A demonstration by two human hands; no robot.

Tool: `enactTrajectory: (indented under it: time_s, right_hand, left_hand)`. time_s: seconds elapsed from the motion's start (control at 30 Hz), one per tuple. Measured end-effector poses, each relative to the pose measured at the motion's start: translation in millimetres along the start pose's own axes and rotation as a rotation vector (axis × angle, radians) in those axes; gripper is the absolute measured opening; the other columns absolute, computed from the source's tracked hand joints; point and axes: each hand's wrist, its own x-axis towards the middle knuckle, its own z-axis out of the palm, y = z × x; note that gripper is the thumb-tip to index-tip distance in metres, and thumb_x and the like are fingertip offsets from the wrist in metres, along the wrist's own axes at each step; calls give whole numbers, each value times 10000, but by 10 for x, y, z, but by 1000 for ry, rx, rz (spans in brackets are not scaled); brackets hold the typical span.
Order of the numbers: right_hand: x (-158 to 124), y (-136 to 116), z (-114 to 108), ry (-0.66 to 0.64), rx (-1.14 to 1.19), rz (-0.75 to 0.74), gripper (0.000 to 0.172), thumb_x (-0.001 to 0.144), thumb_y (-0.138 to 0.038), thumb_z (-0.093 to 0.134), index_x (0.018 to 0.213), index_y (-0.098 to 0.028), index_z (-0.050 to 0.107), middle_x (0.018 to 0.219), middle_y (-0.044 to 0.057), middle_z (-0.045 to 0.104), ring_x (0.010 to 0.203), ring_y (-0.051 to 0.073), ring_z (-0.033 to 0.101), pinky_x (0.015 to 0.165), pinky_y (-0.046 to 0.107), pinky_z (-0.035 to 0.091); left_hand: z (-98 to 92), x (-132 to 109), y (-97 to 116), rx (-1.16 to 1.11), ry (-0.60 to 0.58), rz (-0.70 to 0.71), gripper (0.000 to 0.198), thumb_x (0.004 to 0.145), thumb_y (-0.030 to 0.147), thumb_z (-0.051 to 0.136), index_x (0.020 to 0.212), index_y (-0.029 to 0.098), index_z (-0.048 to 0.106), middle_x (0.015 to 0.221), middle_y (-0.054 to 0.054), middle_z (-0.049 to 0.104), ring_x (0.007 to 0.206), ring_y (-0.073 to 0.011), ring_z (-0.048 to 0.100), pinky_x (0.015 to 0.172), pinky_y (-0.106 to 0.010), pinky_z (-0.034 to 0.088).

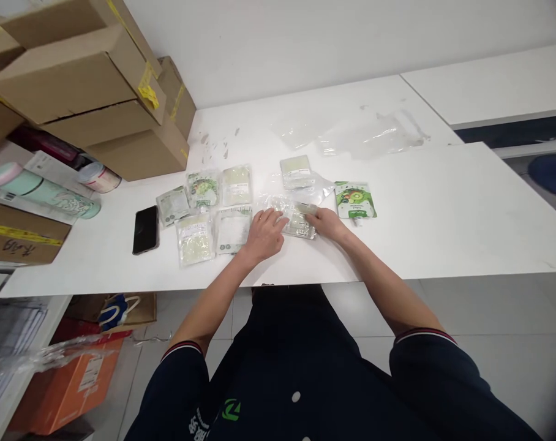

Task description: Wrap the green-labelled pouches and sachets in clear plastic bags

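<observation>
My right hand (327, 224) grips the right end of a pale green packet in a clear plastic bag (297, 225), which lies near the table's front edge. On the bag's left side, my left hand (265, 235) has its fingers bent onto the plastic, pinching it. Just behind is another pale packet (295, 166) with loose clear film (318, 188) around its lower edge. A green and white pouch (355, 200) with a fruit picture lies right of my right hand. To my left are several wrapped packets, among them a white one (233, 231) and a fruit-print one (203, 190).
A black phone (146, 230) lies left of the packets. Cardboard boxes (71, 79) are stacked at the back left, beside a mint green bottle (43, 191) and a tin (98, 177). Empty clear plastic bags (370, 136) lie toward the wall. Below left stands an orange box (67, 386).
</observation>
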Motion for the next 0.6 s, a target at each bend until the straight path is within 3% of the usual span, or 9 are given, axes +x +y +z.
enactTrajectory:
  time_s: [0.07, 0.13, 0.2, 0.23, 0.27, 0.37, 0.47, 0.6]
  right_hand:
    - [-5, -42, 7, 19, -127, 61, 260, 895, -430, 516, 869, -197, 630, 826, 101, 690, 812, 268, 638, 681, 344, 473]
    - [-61, -97, 18, 154, -259, 112, 336, 883, -454, 557, 1057, -173, 615, 966, 163, 686, 892, 314, 636, 707, 391, 491]
    - [-144, -119, 23, 320, -360, 34, 454, 894, -440, 568, 1239, -146, 550, 1203, 236, 620, 1078, 378, 593, 811, 478, 497]
    - [-187, -107, 24, 352, -390, -75, 489, 907, -432, 561, 1298, -143, 520, 1329, 253, 552, 1190, 399, 539, 888, 521, 477]
    - [-227, -80, 25, 325, -403, -213, 518, 918, -437, 555, 1343, -146, 498, 1430, 248, 480, 1287, 402, 474, 967, 546, 443]
    - [-309, 61, 35, 52, -391, -522, 682, 890, -537, 588, 1441, -164, 436, 1551, 192, 378, 1432, 367, 338, 1113, 538, 353]
    - [-349, 169, 59, -33, -398, -531, 746, 881, -532, 594, 1494, -158, 387, 1550, 173, 393, 1441, 353, 335, 1127, 531, 349]
    - [-513, 171, 81, 5, -439, -571, 547, 909, -301, 533, 1433, -153, 483, 1470, 160, 507, 1337, 347, 466, 1048, 527, 408]
  left_hand:
    - [90, -83, -26, -16, -122, -2, 598, 772, 70, 509, 1365, 149, 511, 1469, -167, 489, 1392, -352, 406, 1102, -551, 361]
    - [134, -99, -56, -27, -213, -8, 686, 761, 49, 492, 1437, 148, 428, 1534, -178, 409, 1421, -352, 377, 1101, -545, 374]
    - [147, -60, -88, -26, -252, -1, 724, 749, 3, 465, 1453, 154, 396, 1545, -176, 393, 1425, -332, 382, 1090, -507, 401]
    - [149, -29, -103, -22, -256, 8, 735, 742, -20, 453, 1452, 160, 394, 1539, -172, 405, 1419, -322, 394, 1082, -491, 414]
    - [150, 5, -117, -18, -252, 21, 738, 738, -39, 441, 1446, 164, 399, 1524, -170, 425, 1406, -313, 415, 1068, -477, 429]
    - [166, 96, -136, -10, -212, 38, 707, 753, -77, 403, 1416, 168, 434, 1463, -167, 500, 1342, -284, 496, 1026, -450, 465]
    - [181, 125, -104, 17, -184, 29, 664, 780, -95, 368, 1381, 166, 473, 1421, -161, 545, 1301, -267, 537, 1003, -437, 481]
    - [21, -49, 24, 31, -219, 67, 608, 810, -89, 359, 1343, 167, 504, 1375, -143, 587, 1227, -244, 593, 945, -391, 506]
